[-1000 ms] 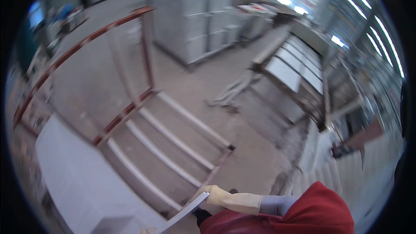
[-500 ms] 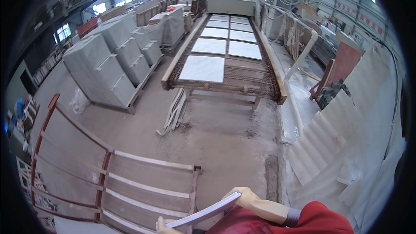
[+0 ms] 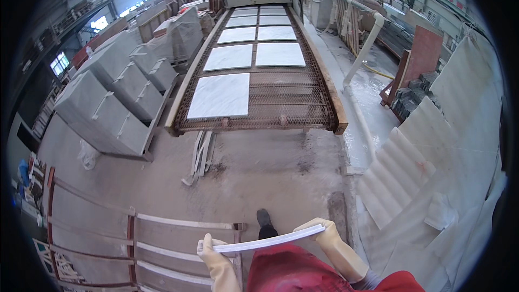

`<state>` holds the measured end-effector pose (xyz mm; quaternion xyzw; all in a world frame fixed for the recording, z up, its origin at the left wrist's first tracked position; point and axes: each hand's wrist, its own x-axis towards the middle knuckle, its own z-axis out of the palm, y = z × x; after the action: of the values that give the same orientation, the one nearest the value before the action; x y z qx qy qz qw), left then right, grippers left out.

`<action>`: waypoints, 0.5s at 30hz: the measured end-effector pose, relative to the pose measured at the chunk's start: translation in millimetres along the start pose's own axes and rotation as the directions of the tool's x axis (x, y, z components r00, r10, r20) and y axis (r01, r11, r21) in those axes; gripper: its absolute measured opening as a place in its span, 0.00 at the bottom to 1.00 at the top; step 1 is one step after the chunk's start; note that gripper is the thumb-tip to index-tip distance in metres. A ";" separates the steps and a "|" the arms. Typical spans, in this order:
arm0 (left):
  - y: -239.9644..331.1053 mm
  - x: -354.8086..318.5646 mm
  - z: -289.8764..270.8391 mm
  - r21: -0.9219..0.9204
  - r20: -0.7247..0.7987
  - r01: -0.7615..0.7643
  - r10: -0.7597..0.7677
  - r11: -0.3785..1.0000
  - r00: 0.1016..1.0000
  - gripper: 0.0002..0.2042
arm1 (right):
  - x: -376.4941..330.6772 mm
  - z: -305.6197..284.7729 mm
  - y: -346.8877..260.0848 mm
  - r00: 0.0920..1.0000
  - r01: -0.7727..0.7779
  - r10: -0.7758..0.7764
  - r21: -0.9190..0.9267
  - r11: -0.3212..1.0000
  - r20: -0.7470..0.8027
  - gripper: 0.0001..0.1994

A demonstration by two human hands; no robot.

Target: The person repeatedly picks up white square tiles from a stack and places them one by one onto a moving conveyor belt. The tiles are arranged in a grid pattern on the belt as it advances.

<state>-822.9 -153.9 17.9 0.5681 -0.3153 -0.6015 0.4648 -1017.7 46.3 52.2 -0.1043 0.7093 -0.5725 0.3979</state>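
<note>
White tile (image 3: 268, 241) held edge-on, left hand (image 3: 216, 257) and right hand (image 3: 330, 238) gripping its ends.

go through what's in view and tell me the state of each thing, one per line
White stone tile: held flat, edge-on, off the ground.
Left hand: gloved, gripping the tile's left end.
Right hand: gloved, gripping the tile's right end.
Mesh conveyor: carrying white slabs, near right spot bare.
Wrapped slab stacks: strapped, leaning.
Red metal rack: lying on the floor.
</note>
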 end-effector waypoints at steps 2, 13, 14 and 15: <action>-3.0 23.4 36.7 -0.007 0.027 0.004 -0.004 1.000 1.000 0.16 | 34.0 -7.1 1.6 0.999 0.026 -0.021 0.112 0.993 -0.041 0.09; 3.9 132.6 232.8 -0.040 0.160 0.103 -0.096 0.994 0.982 0.15 | 197.8 -30.0 -97.0 0.970 0.083 -0.064 0.076 0.994 -0.233 0.09; 9.5 136.7 251.8 -0.001 0.193 0.123 -0.120 0.992 0.974 0.15 | 207.9 -32.8 -108.5 0.965 0.062 -0.035 0.098 0.993 -0.259 0.10; 16.2 141.1 269.3 0.027 0.227 0.131 -0.134 0.991 0.965 0.15 | 218.6 -37.0 -115.3 0.964 0.075 -0.047 0.096 0.993 -0.263 0.09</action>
<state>-1071.7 -329.4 19.4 0.5179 -0.3313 -0.6906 0.3808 -1223.2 -95.9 59.1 -0.0288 0.7206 -0.6298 0.2885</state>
